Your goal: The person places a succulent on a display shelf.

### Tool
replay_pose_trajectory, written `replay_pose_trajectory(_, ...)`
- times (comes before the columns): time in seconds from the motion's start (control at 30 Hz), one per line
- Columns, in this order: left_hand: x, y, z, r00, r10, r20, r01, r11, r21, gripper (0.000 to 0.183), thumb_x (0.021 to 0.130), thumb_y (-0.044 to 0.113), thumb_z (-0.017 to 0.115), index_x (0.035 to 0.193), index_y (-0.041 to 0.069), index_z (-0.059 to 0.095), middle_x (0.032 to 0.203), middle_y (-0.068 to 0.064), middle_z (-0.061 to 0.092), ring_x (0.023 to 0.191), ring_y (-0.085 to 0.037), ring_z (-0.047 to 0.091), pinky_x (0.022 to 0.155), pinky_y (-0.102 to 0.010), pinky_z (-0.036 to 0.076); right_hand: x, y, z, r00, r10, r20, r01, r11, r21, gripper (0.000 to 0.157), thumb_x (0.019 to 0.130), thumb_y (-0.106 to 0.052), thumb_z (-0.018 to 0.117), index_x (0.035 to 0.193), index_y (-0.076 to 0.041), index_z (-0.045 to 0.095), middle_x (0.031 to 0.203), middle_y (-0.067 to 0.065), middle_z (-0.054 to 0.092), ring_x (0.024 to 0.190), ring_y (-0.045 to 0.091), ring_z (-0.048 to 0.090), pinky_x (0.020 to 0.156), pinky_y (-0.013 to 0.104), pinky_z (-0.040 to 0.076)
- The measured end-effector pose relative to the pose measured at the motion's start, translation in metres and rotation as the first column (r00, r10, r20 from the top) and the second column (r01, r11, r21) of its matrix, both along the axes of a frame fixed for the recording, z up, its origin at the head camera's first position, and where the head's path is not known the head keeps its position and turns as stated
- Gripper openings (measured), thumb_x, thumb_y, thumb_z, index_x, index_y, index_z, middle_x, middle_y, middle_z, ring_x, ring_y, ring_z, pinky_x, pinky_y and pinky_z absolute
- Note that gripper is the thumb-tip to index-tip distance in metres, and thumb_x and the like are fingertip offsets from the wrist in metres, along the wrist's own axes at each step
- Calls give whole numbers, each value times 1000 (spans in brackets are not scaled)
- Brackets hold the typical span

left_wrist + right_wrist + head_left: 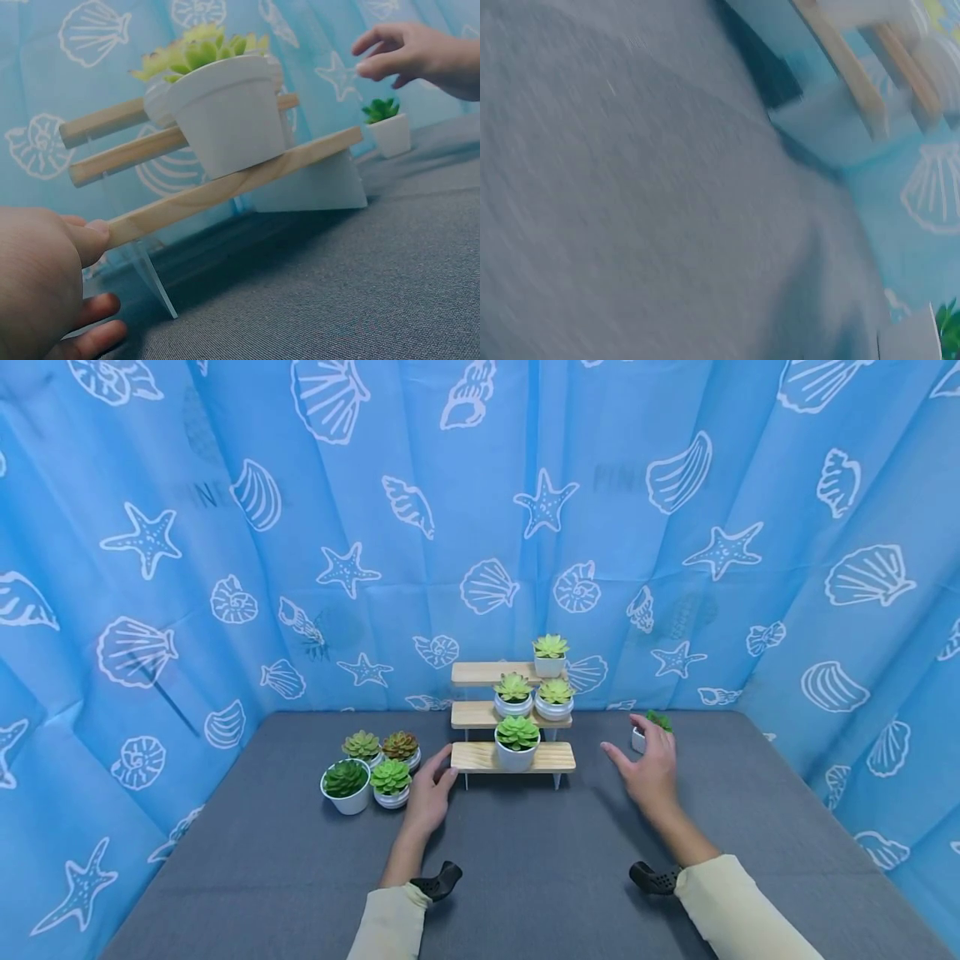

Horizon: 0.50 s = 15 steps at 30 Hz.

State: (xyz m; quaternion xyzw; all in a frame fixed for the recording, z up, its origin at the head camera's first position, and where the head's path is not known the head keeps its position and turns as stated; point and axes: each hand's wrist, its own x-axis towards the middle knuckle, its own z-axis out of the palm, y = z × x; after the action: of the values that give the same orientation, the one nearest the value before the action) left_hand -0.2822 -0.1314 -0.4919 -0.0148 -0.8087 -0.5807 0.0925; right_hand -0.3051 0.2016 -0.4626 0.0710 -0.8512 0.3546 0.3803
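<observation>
My left hand [427, 797] pinches the left end of a three-tier wooden stand [471, 718], thumb and finger at its lowest board [472, 758]. My right hand [652, 770] grasps nothing — thumb and fingers spread apart in the air, near a small white pot with a green plant [391, 135] that stands on the grey table [540, 877], right of the stand. One succulent [551, 660] sits at the right end of the top board [487, 673]; two round white pots [513, 705] share the middle board [467, 715], and a larger white pot [517, 755] stands on the lowest. Just left of my left hand, four potted succulents [391, 779] cluster together — one deep green, one reddish, two lighter. A blue curtain [480, 535] printed with white seashells hangs behind the table.
</observation>
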Motion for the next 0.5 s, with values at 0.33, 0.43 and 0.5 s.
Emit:
replay_pose_trajectory(0.33, 1, 0, 0, 1000, -8, -3, 8, 1000, 3, 44, 102, 14, 51, 146, 9, 45, 146, -9, 46, 130, -29, 45, 106, -49, 38, -8, 24, -6, 974, -99, 202, 123, 986, -115, 71, 81, -17, 81, 136, 6, 43, 129, 27, 50, 112, 42, 41, 89, 55, 36)
replay_pose_trajectory(0.43, 1, 0, 1, 1000, -6, 2, 6, 1000, 9, 44, 102, 14, 51, 146, 9, 46, 146, -9, 46, 131, -28, 45, 106, -49, 37, -10, 30, -9, 966, -120, 231, 155, 978, -139, 72, 82, -18, 81, 137, 6, 42, 130, 28, 49, 116, 42, 41, 93, 55, 34)
replay_pose_trajectory(0.5, 1, 0, 2, 1000, -4, 2, 4, 1000, 8, 44, 102, 14, 51, 146, 9, 46, 146, -9, 46, 131, -29, 45, 106, -49, 37, -13, 34, -11, 958, -143, 248, 182, 973, -143, 72, 82, -18, 80, 137, 6, 41, 130, 28, 48, 117, 43, 41, 95, 55, 33)
